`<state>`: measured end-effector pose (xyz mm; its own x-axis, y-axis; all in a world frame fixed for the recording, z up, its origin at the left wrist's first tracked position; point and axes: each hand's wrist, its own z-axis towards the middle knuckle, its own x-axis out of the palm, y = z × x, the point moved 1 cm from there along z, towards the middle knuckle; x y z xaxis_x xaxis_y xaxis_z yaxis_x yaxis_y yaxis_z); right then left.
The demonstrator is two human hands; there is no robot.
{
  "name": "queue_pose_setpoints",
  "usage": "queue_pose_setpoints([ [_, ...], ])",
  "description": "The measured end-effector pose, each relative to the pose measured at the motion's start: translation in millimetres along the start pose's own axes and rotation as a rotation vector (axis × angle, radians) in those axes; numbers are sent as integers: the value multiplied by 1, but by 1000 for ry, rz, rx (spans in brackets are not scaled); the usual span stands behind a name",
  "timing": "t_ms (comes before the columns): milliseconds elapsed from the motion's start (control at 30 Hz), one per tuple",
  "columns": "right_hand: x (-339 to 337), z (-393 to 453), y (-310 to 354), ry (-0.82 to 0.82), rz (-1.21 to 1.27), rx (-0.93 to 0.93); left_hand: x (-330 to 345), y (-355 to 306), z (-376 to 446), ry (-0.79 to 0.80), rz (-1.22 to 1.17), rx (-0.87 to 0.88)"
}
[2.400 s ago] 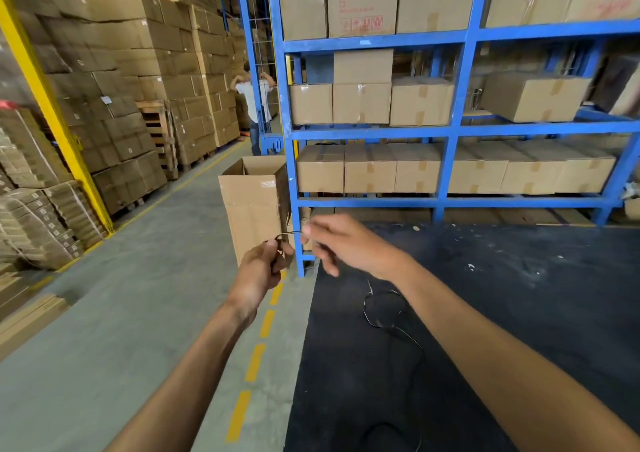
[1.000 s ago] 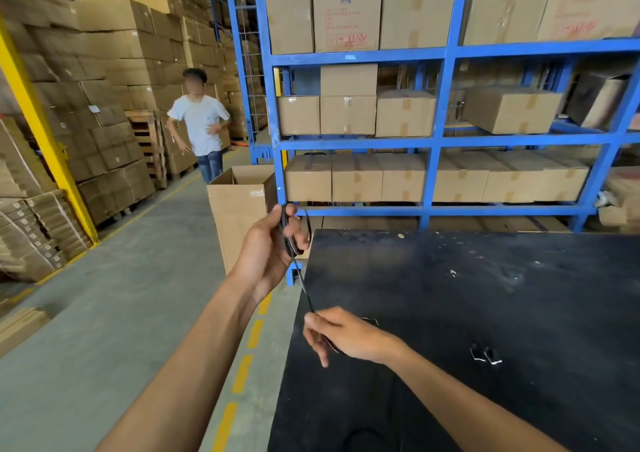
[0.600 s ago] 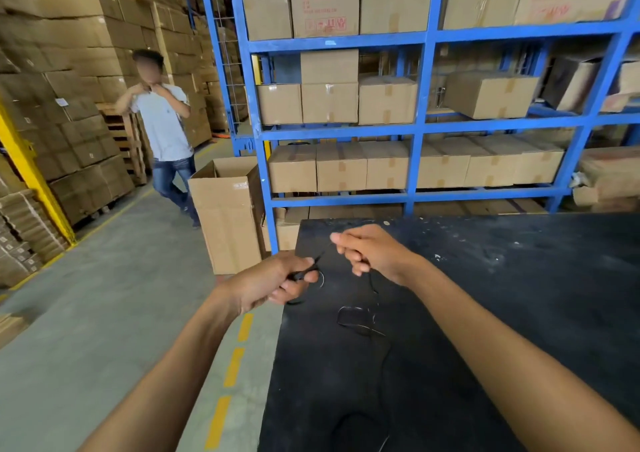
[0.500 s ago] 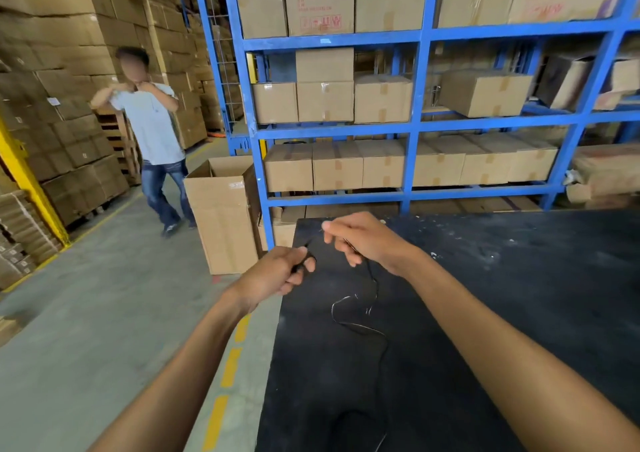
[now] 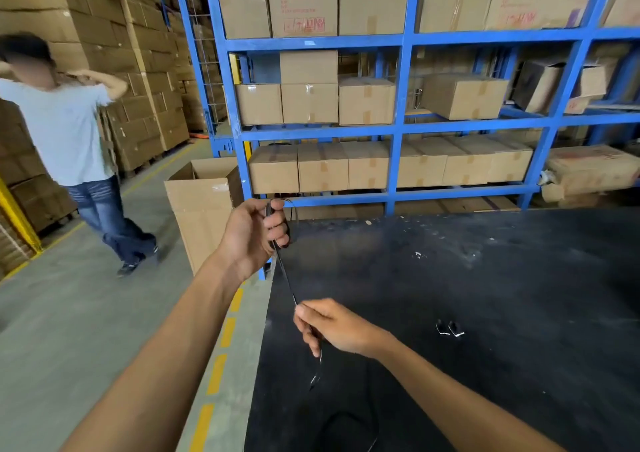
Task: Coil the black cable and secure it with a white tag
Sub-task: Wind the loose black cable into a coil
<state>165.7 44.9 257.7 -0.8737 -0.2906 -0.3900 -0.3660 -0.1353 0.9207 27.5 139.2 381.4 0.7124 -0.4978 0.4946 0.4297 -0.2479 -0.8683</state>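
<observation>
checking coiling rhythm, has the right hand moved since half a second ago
Yes. The right hand has dropped from the table's far edge toward the wearer, drawing the black cable taut.

A warehouse aisle, shown by racking, stacked cartons and floor markings.

Blue steel racking [image 5: 398, 129] is seen filling the background, its shelves loaded with sealed brown cartons [image 5: 367, 99], some printed with red handling symbols; tall stacks of cartons [image 5: 145, 80] on wooden pallets are ranged along the left wall; a grey concrete floor [image 5: 86, 313] is marked with a dashed yellow line [image 5: 216, 372] and edged by a yellow post [image 5: 15, 216]; an open cardboard box [image 5: 201, 209] is set on the floor beside the rack; a black worktable [image 5: 485, 295] is placed in the foreground; a person in a light T-shirt and jeans [image 5: 72, 146] is seen standing in the aisle.
</observation>
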Motion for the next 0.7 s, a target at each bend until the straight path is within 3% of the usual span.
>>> queue_pose_setpoints([
  [100, -17, 4, -22, -10, -86, 77, 6, -2, -10, 138, 126, -124],
  [200, -50, 8, -23, -199, -76, 86, 2, 7, -22, 236, 235, -272],
  [267, -74, 11, -6, -326, -16, 90, -4, 20, -27, 250, 399, -344],
  [333, -92, 10, 22, -352, 51, 84, -11, 35, -27, 217, 590, -349],
  [433, -96, 9, 64, -290, 45, 44, -15, 47, -25, 123, 793, -212],
  [567, -77, 6, 91, -205, -47, -53, -20, 50, -16, -70, 884, 113],
  [700, -46, 3, 91, -145, -27, -125, -25, 45, -5, -262, 691, 328],
])
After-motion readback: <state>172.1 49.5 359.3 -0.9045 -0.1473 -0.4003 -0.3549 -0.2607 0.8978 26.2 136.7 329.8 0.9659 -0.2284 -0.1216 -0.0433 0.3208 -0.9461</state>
